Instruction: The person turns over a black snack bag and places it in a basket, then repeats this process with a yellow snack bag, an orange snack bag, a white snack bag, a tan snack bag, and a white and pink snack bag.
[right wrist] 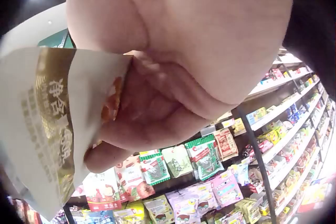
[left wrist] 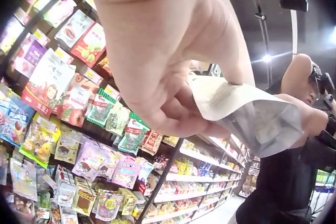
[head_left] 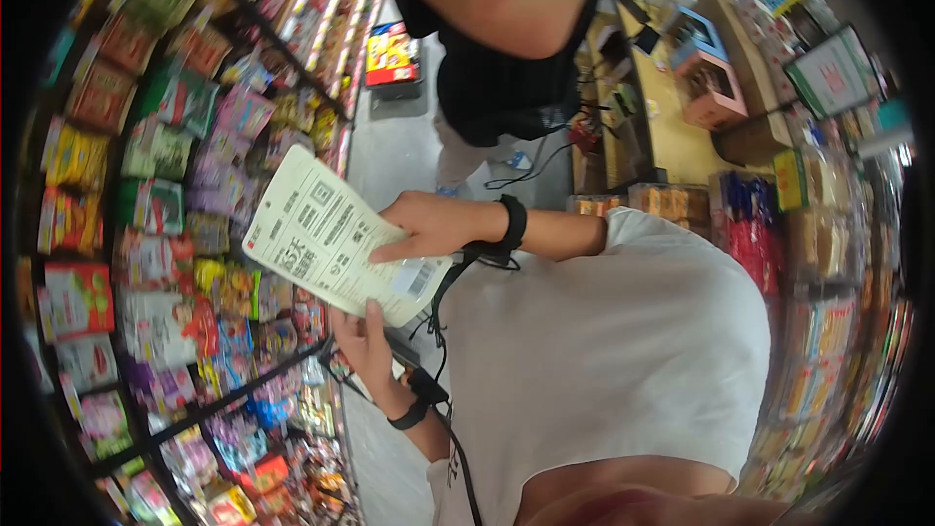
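White snack pouch (head_left: 326, 234) held up in the aisle just beside the snack shelves (head_left: 166, 214), off their racks and touching none of the packets hanging there. Back panel turned toward the head camera: dense print, a barcode near the end farther from the shelves' top.

Right hand (head_left: 429, 224) laid over the pouch edge that faces away from the shelves, fingers curled round it. Seen close in the right wrist view, with gold lettering on the pouch's front. Left hand (head_left: 362, 336) at the barcode end, pinching a corner between thumb and fingers. In the left wrist view, a silvery corner sticking out of that pinch. Both hands closed on the pouch, neither free. Black wrist bands (head_left: 513, 222) with cables on both forearms.

Across the aisle floor from the shelves, a second person in a black top (head_left: 497, 78). Farther from the shelves again, a wooden table (head_left: 672, 136) carrying a pink box (head_left: 711, 102).

By the look of it, pouch already picked out and being read. Not opened, not set down, not back on the shelves.
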{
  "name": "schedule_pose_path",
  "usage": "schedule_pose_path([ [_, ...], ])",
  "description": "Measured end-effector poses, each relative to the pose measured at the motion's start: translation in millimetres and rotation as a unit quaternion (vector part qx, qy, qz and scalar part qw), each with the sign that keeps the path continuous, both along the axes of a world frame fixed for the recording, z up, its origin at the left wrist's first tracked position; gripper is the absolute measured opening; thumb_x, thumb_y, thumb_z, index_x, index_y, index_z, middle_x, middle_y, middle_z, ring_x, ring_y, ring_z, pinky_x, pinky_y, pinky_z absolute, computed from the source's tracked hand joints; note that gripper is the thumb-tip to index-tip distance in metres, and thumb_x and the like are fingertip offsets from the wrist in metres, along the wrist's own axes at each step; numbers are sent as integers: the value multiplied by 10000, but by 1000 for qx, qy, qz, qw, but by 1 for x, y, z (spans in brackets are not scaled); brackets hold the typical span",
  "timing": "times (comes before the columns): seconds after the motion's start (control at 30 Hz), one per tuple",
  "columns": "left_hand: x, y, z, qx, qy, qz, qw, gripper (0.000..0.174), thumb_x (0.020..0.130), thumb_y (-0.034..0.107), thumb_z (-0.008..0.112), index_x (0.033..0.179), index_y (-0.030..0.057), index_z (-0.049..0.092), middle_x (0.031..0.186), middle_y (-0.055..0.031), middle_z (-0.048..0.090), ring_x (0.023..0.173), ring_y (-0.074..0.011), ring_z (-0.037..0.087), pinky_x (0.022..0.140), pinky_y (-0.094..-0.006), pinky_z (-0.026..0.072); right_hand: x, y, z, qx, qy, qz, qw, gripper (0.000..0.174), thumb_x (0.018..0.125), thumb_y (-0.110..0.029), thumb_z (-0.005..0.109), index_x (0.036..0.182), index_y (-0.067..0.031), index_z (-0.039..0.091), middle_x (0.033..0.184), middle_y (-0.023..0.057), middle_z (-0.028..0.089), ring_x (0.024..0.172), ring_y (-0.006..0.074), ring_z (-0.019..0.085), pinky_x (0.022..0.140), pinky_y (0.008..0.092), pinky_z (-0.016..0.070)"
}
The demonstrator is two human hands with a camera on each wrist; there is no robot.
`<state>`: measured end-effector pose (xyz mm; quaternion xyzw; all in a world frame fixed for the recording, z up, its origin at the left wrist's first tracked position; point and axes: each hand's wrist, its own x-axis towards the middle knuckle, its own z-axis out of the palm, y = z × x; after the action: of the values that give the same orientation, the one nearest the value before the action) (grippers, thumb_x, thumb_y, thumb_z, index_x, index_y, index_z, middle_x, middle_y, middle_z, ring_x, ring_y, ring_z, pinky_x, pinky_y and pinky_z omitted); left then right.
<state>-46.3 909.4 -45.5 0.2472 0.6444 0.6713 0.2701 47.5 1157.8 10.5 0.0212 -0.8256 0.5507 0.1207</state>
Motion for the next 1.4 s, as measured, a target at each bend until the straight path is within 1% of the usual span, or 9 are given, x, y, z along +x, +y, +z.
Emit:
schedule_pose_path([
  [0.17, 12, -12, 21, 7, -17, 53, 998, 537, 1014, 48, 625, 1486, -83, 404, 1321, -190, 652, 1167, -195, 640, 998, -305, 493, -20, -15, -2, -8, -36, 51, 998, 398, 994, -343, 682, 1167, 14, 716, 955, 207, 756, 811, 308, 746, 726, 373, 557],
  [0.5, 14, -32, 11, 5, -34, 75, 997, 506, 993, 70, 675, 1435, -69, 472, 1291, -181, 677, 1158, -191, 650, 990, -311, 500, -30, -23, -4, -15, -32, 97, 995, 379, 999, -296, 688, 1186, 34, 692, 972, 209, 756, 829, 267, 754, 735, 363, 558],
  [0.6, 12, -34, 6, 20, -33, 67, 997, 499, 983, 65, 690, 1421, -62, 488, 1294, -170, 678, 1156, -187, 653, 985, -307, 504, -27, -22, 0, -31, -54, 95, 994, 409, 993, -351, 674, 1188, 8, 702, 999, 206, 751, 871, 317, 744, 784, 381, 557],
  [0.7, 11, -34, 9, 27, -48, 68, 996, 490, 966, 60, 713, 1398, -52, 511, 1268, -150, 693, 1125, -174, 663, 965, -296, 509, -26, -23, -1, -35, -59, 84, 994, 387, 991, -318, 683, 1197, 10, 698, 1001, 193, 755, 866, 279, 747, 788, 360, 556],
  [0.73, 11, -31, 13, 29, -54, 75, 995, 469, 959, 66, 725, 1371, -48, 533, 1247, -139, 702, 1101, -165, 669, 950, -290, 512, -27, -23, -4, -50, -52, 83, 994, 373, 993, -280, 687, 1216, 19, 687, 1030, 182, 762, 892, 231, 745, 802, 345, 557],
  [0.77, 11, -30, 14, 30, -59, 80, 995, 447, 952, 72, 736, 1345, -43, 555, 1226, -128, 711, 1076, -156, 675, 935, -284, 515, -27, -25, -7, -59, -54, 82, 993, 372, 994, -270, 687, 1223, 23, 682, 1040, 178, 763, 906, 221, 742, 808, 343, 558],
  [0.87, 12, -35, 13, 28, -58, 80, 995, 472, 954, 73, 734, 1372, -43, 549, 1218, -122, 715, 1051, -151, 683, 917, -283, 523, -27, -29, -7, -97, -67, 80, 990, 363, 1003, -219, 681, 1256, 40, 660, 1078, 160, 765, 957, 172, 720, 829, 331, 557],
  [1.07, 12, -34, 16, 36, -60, 78, 994, 473, 957, 71, 729, 1377, -49, 546, 1207, -132, 721, 1026, -145, 694, 881, -277, 543, -30, -30, -9, -95, -76, 85, 989, 348, 1014, -209, 674, 1253, 43, 660, 1098, 151, 763, 970, 139, 692, 843, 318, 548],
  [1.4, 11, -32, 13, 39, -62, 78, 994, 456, 958, 73, 726, 1362, -49, 553, 1189, -136, 730, 987, -150, 714, 857, -283, 563, -32, -29, -4, -77, -87, 91, 989, 336, 1021, -208, 660, 1248, 39, 665, 1096, 153, 764, 970, 145, 698, 840, 317, 546],
])
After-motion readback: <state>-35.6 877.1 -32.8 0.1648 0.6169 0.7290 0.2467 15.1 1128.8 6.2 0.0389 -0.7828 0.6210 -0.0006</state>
